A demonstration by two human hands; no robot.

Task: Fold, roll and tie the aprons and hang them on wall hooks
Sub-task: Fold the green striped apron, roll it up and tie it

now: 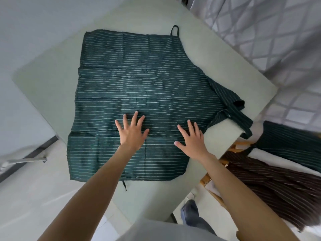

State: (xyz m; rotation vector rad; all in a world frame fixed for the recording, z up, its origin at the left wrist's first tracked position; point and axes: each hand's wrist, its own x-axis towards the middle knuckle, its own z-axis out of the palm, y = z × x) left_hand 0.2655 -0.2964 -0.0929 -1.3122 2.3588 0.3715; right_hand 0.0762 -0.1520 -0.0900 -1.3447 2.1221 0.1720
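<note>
I see a dark green apron (139, 87) with thin white stripes spread flat across the pale tabletop (45, 80), filling the middle of the frame. Its creases run as horizontal bands across the cloth. A small loop (175, 30) sticks out from its top edge near the upper centre, and a short strap end (124, 185) pokes out from its lower edge. At the right side of the apron a bunched section with its ties (232, 108) trails toward the tabletop's right corner, one tie hanging over the edge.

My left hand (132, 132) lies flat on the apron in the lower centre of the frame, fingers straight and spread, pressing on the cloth and gripping nothing. My right hand (192, 139) is just to the right of it, also with fingers straight and spread, resting on the apron near its right edge; its palm sits close to where cloth meets bare tabletop.

In the lower right of the frame, off the tabletop, a brown striped apron (271, 186) is draped over a wooden chair (211, 188), with another dark striped apron (291, 143) lying just above it. A patterned grey curtain (260, 32) fills the upper right.
</note>
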